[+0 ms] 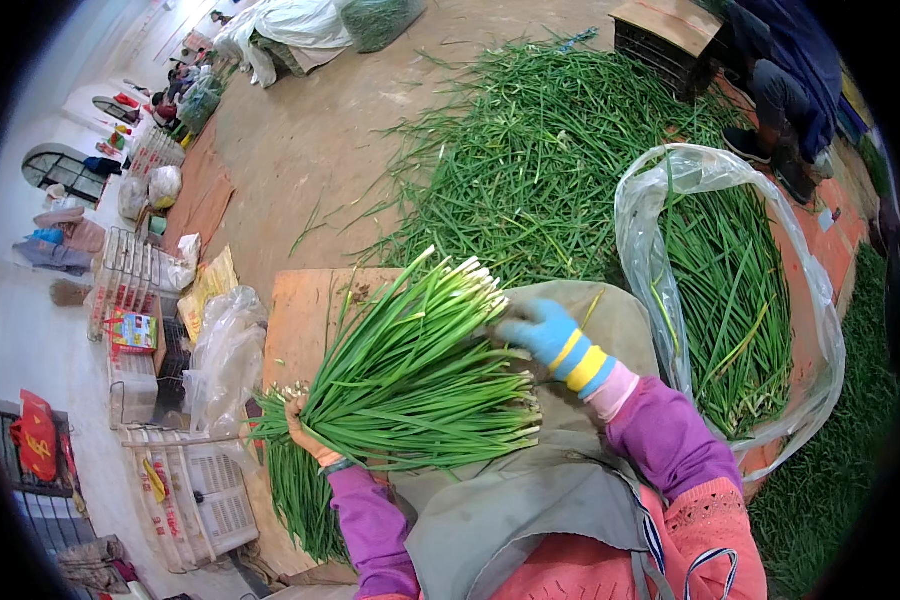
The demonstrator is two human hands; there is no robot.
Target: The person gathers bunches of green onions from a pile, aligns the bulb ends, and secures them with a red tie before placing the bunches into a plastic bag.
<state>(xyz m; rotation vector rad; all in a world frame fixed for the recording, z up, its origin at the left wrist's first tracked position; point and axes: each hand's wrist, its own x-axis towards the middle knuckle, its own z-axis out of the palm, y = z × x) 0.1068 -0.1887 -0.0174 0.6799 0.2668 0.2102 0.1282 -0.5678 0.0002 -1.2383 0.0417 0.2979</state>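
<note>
A large fanned bunch of garlic chives [410, 375] lies across my lap, white stem ends to the right and green leaves to the left. My left hand [305, 430] is closed around its leafy end. Beside the white ends is my right hand [542, 335], in a blue glove with yellow bands at the wrist. Its fingers are smeared by motion, so I cannot tell whether they pinch a stem. Under the bunch spreads a grey-green apron [580, 300]. More chives [305, 495] rest on a board [300, 300] below my left hand.
A wide heap of loose chives [540, 150] covers the floor ahead. At my right stands an open clear plastic bag [825, 340] holding chives. Beyond it sits another person [785, 100] near a dark crate [655, 55]. White plastic crates [190, 490] line the left wall.
</note>
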